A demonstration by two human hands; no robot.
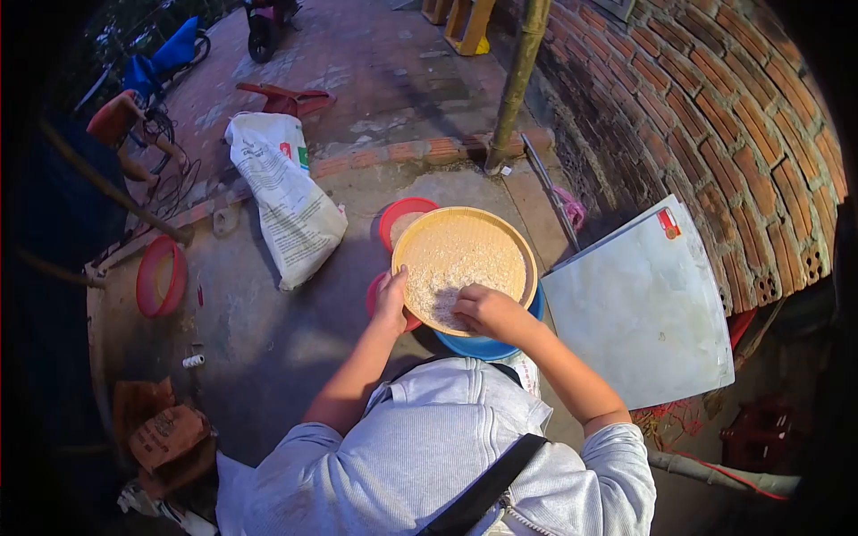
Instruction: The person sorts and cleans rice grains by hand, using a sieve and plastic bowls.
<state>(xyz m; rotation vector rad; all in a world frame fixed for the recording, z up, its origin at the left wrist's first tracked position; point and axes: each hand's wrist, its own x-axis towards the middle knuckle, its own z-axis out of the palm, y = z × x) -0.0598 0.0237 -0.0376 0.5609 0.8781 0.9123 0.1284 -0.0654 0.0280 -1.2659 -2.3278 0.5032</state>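
Observation:
A round, shallow woven winnowing tray (479, 229) is in front of me, with pale broken grain (447, 272) spread over its lower half. My left hand (391, 302) grips its left rim, the thumb over the edge. Inside the tray, my right hand (487, 311) has its fingers curled down and pinched together in the grain; their tips are partly hidden. Below the tray, a blue basin (483, 347) shows at the lower right. A red bowl (390, 221) with grain-like contents is at the upper left, and another red container (375, 295) shows behind my left hand.
A white printed sack (290, 214) lies left of the tray. Farther left are a red-rimmed sieve (162, 277) and brown paper bags (168, 438). A grey panel (639, 313) lies on the right, below a brick wall (715, 134). A bamboo pole (518, 85) stands ahead; another person (125, 125) is at far left.

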